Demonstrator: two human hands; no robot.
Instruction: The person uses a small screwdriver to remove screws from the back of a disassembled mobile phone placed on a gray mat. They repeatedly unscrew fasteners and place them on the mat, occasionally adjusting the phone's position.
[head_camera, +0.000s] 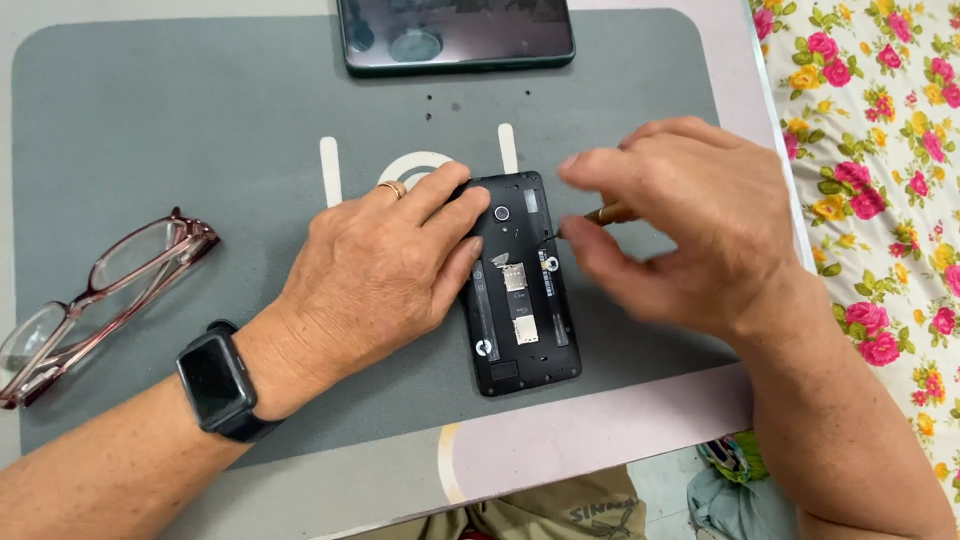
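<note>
Grey and soft-looking, a rounded-corner work mat (150, 130) covers most of the pale desk (600, 430), with white printed marks near its middle. Seen from the head camera, a black phone with its back cover off (522, 290) lies flat on the mat, near the centre, long side running away from the person; its matte plastic frame shows card slots, metal contacts and a round camera lens near the top.

The left hand (375, 275) rests palm-down just left of the phone, fingers (445, 195) spread slightly and pressing on the phone's upper left edge; a gold ring sits on one finger and a dark square smartwatch (215, 385) wraps the wrist.

The right hand (690, 225) hovers over the phone's right side, fingers pinched together on a thin screwdriver (600, 214) with a brassy shaft, its fine tip touching the phone's upper right part.

Glossy reddish-framed eyeglasses (90, 300) lie folded open at the mat's left edge. A second, dark glass-faced phone (455, 35) lies at the top. Flowered cloth (880, 150) lies to the right.
</note>
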